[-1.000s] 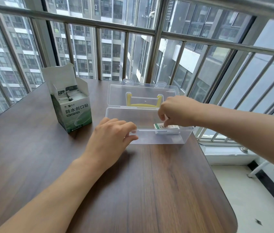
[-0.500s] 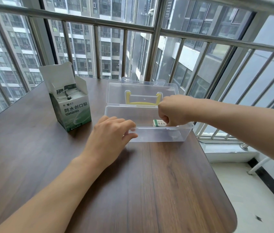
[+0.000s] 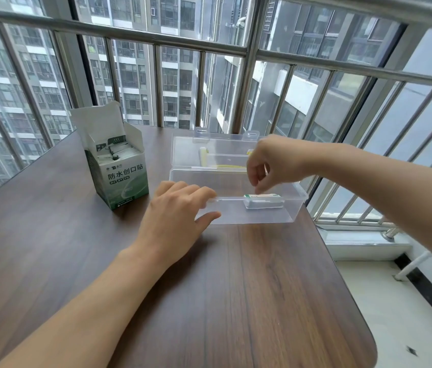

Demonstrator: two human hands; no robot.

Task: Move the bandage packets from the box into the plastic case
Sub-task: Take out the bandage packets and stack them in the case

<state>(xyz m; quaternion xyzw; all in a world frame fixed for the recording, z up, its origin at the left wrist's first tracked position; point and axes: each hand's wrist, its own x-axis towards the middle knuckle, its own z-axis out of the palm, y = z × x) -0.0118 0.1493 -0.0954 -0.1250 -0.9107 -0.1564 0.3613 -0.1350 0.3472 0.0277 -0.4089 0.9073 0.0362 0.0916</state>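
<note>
1. Bandage packets: a small stack lies inside the plastic case at its right end, against the near wall.
2. Right hand hovers just above the stack, fingers loosely curled and holding nothing.
3. Left hand rests on the case's near rim with relaxed fingers, steadying it.
4. Risk: the light case, standing near the table edge, could slide if the left hand lets go.
5. Box stands open, well left of the case, with more packets upright inside.

Wooden table, metal window bars, apartment towers outside
</note>
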